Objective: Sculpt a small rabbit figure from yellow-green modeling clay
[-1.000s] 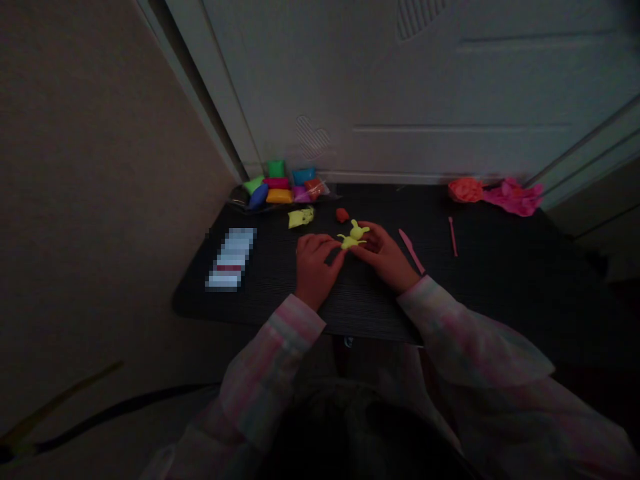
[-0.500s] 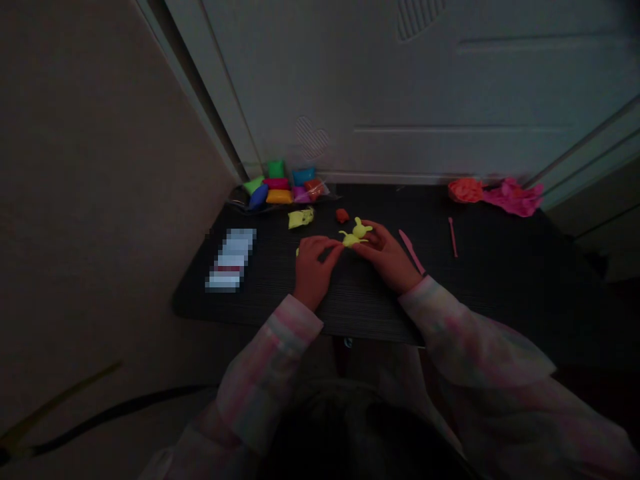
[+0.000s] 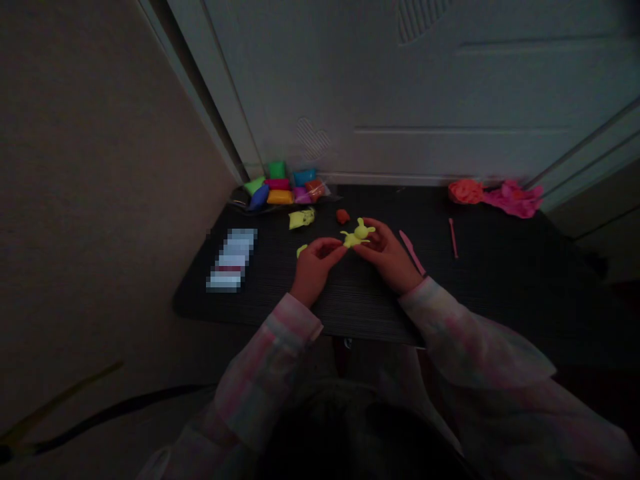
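Note:
Between my two hands is a small yellow clay animal figure (image 3: 361,231) with a round head, two ears and thin limbs. My right hand (image 3: 387,257) grips it from the right, thumb in front and fingers behind. The fingertips of my left hand (image 3: 316,267) pinch at the figure's lower left end. Just beyond the left hand's knuckles a yellow clay piece (image 3: 301,251) lies on the table, partly hidden. A lump of red-orange clay (image 3: 343,216) sits behind the figure, and an opened yellow clay packet (image 3: 301,219) is to its left.
On the dark table (image 3: 360,307), a clear bag of coloured clay packets (image 3: 280,196) lies at the back left. A blurred-out phone-like rectangle (image 3: 233,260) is at left. Right of my hands are a pink plastic knife (image 3: 411,251), a thin pink tool (image 3: 453,238) and pink-orange crumpled things (image 3: 515,198).
My left hand has shifted slightly, showing more of the yellow piece beside it. The figure has moved a little to the right; my right hand still grips it.

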The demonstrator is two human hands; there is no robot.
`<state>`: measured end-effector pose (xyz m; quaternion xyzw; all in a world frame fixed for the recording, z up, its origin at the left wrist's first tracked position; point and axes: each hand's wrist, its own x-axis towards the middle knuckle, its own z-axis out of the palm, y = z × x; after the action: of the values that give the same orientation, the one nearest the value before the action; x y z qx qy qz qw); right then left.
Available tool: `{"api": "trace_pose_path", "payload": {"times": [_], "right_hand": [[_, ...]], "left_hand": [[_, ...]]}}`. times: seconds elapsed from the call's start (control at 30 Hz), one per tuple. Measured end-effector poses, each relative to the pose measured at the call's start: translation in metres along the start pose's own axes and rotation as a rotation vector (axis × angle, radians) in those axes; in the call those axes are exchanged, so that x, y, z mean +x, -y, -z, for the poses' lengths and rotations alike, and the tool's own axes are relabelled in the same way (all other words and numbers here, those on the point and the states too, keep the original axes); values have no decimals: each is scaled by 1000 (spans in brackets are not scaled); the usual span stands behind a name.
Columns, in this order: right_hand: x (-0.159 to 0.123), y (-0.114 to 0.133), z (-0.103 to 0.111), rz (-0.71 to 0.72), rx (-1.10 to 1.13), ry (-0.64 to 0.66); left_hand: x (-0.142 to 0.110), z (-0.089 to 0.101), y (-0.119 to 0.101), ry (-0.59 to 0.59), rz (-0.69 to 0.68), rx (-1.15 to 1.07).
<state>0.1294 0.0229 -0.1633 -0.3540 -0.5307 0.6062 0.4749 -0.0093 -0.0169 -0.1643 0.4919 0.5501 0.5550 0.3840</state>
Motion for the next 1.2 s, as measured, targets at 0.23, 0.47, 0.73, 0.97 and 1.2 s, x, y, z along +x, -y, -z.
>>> {"api": "trace_pose_path", "payload": {"times": [0.23, 0.47, 0.73, 0.97, 1.2], "right_hand": [[-3, 3, -1, 45, -86, 42], [-3, 2, -2, 71, -131, 41], [-4, 2, -3, 81, -135, 40], [-4, 2, -2, 85, -144, 37], [-5, 2, -3, 93, -160, 33]], "left_hand": [[-2, -1, -4, 2, 57, -53], [-1, -1, -4, -10, 62, -37], [-1, -1, -5, -8, 60, -39], [-1, 0, -4, 9, 50, -38], [-2, -2, -4, -12, 30, 23]]}}
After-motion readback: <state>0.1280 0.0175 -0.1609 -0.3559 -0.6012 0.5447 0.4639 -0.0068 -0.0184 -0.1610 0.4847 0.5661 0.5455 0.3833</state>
